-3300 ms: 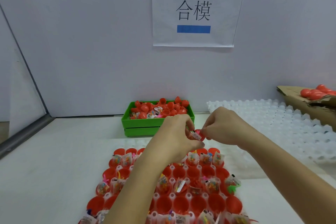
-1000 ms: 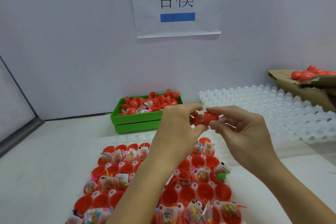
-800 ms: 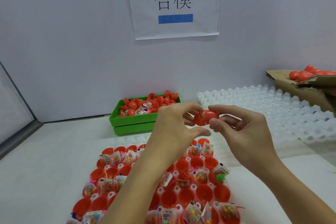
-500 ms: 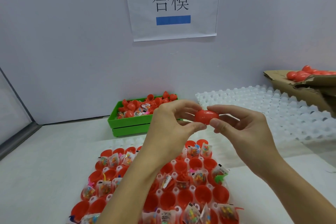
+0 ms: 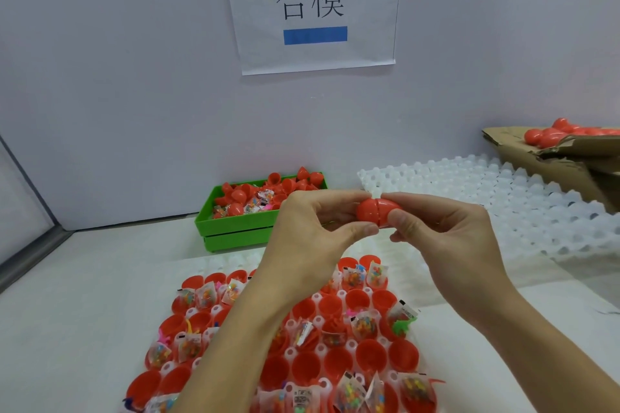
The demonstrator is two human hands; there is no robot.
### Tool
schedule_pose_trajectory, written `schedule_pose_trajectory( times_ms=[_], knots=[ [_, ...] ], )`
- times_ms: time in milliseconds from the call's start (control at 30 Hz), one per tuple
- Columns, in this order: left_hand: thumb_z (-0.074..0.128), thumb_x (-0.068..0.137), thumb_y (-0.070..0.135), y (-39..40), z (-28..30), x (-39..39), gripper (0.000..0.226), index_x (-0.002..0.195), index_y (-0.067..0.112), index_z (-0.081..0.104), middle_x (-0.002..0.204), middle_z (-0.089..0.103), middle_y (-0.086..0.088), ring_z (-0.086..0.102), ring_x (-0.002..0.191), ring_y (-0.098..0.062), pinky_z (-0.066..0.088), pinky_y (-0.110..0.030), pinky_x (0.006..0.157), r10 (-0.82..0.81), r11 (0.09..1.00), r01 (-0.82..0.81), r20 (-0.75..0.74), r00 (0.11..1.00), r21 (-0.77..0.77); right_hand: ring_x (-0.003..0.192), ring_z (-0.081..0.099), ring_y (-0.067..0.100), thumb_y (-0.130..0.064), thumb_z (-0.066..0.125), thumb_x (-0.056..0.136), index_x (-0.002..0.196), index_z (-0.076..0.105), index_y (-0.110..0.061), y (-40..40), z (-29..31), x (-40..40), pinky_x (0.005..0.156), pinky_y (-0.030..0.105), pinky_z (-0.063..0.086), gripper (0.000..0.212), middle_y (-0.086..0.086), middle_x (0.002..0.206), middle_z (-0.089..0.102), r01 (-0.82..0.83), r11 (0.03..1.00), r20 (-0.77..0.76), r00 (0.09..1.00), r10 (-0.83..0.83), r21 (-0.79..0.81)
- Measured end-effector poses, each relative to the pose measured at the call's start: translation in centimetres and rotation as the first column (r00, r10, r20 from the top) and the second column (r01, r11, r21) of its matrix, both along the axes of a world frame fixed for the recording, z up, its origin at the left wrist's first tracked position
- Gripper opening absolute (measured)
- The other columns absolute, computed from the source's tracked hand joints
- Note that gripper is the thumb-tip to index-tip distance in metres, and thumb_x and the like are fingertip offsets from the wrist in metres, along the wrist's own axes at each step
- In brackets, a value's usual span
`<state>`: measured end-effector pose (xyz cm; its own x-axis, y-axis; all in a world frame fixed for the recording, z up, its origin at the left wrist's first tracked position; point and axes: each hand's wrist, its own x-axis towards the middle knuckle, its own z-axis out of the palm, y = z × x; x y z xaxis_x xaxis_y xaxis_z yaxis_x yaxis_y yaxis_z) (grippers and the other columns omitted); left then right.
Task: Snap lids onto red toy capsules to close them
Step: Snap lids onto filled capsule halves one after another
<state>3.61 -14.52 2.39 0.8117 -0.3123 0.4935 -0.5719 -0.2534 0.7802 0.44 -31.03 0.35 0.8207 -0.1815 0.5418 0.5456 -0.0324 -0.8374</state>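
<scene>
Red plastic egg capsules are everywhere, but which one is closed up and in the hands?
The red plastic egg capsule pinched between the left hand and right hand. Its two halves meet at a seam; the red capsule halves in the white tray sit open.

The right end of the red capsule is covered by the right hand, and whether its two halves have fully closed at the seam cannot be told. The left hand and forearm hide the middle cups of the tray, whose near rows run off the bottom edge. The cardboard box is cut by the right edge. The paper sign loses its top. The packets in the green bin are too small to make out.
</scene>
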Motion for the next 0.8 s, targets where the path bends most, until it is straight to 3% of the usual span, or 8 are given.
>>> schedule_pose_trajectory(
  times_ms=[133, 300, 433, 500, 600, 800],
  knots=[
    [0.08, 0.078, 0.005, -0.22, -0.06, 0.0, 0.036, 0.113, 0.011, 0.075, 0.1, 0.077, 0.004, 0.072, 0.09, -0.001, 0.056, -0.018, 0.086, 0.009, 1.0, -0.01, 0.046, 0.999, 0.019, 0.079, 0.073, 0.011, -0.028, 0.073, 0.067, 0.082, 0.077, -0.036, 0.14, -0.19, 0.05, 0.062, 0.016, 0.056, 0.018, -0.009, 0.083, 0.078, -0.001, 1.0, 0.004, 1.0, 0.001, 0.014],
    [0.076, 0.076, -0.004, -0.5, -0.13, -0.05, 0.027, 0.098, 0.012, 0.079, 0.076, 0.067, 0.031, 0.066, 0.08, 0.008, 0.047, -0.004, 0.075, 0.054, 0.993, -0.075, 0.209, 0.976, 0.096, 0.08, 0.074, 0.013, -0.024, 0.071, 0.068, 0.078, 0.078, -0.037, 0.17, -0.42, 0.2, 0.063, 0.018, 0.057, 0.017, -0.007, 0.084, 0.078, 0.001, 1.0, -0.005, 1.0, 0.0, 0.025],
    [0.078, 0.078, 0.0, -0.94, -0.24, -0.16, 0.026, 0.101, 0.011, 0.078, 0.085, 0.059, 0.042, 0.064, 0.08, 0.017, 0.046, -0.001, 0.074, 0.11, 0.992, -0.121, 0.211, 0.971, 0.041, 0.08, 0.074, 0.015, -0.025, 0.072, 0.069, 0.081, 0.079, -0.035, 0.11, -0.39, 0.16, 0.063, 0.02, 0.058, 0.017, -0.006, 0.084, 0.078, 0.001, 0.999, 0.0, 1.0, -0.001, 0.038],
    [0.08, 0.077, 0.003, -0.99, -0.24, -0.22, 0.025, 0.1, 0.013, 0.078, 0.081, 0.061, 0.043, 0.066, 0.079, 0.015, 0.047, -0.001, 0.072, 0.111, 0.992, -0.119, 0.209, 0.972, 0.027, 0.08, 0.075, 0.015, -0.024, 0.073, 0.069, 0.083, 0.078, -0.033, 0.09, -0.4, 0.2, 0.063, 0.019, 0.058, 0.017, -0.006, 0.084, 0.078, 0.011, 0.999, 0.002, 1.0, -0.011, 0.042],
    [0.082, 0.076, 0.006, -0.95, -0.19, -0.35, 0.024, 0.098, 0.015, 0.079, 0.069, 0.062, 0.038, 0.066, 0.078, 0.013, 0.047, -0.001, 0.072, 0.118, 0.991, -0.127, 0.198, 0.973, 0.031, 0.08, 0.075, 0.015, -0.023, 0.074, 0.068, 0.083, 0.078, -0.032, 0.1, -0.41, 0.24, 0.063, 0.02, 0.058, 0.018, -0.006, 0.083, 0.078, 0.027, 0.999, 0.002, 1.0, -0.027, 0.038],
    [0.08, 0.077, 0.005, -0.97, -0.19, -0.3, 0.028, 0.104, 0.011, 0.076, 0.101, 0.076, 0.002, 0.066, 0.097, 0.002, 0.048, -0.004, 0.085, 0.139, 0.989, -0.148, 0.214, 0.967, 0.027, 0.08, 0.074, 0.015, -0.023, 0.073, 0.068, 0.084, 0.078, -0.032, -0.1, -0.45, 0.26, 0.064, 0.02, 0.058, 0.019, -0.008, 0.084, 0.078, 0.02, 1.0, -0.006, 1.0, -0.02, 0.024]
  ],
)
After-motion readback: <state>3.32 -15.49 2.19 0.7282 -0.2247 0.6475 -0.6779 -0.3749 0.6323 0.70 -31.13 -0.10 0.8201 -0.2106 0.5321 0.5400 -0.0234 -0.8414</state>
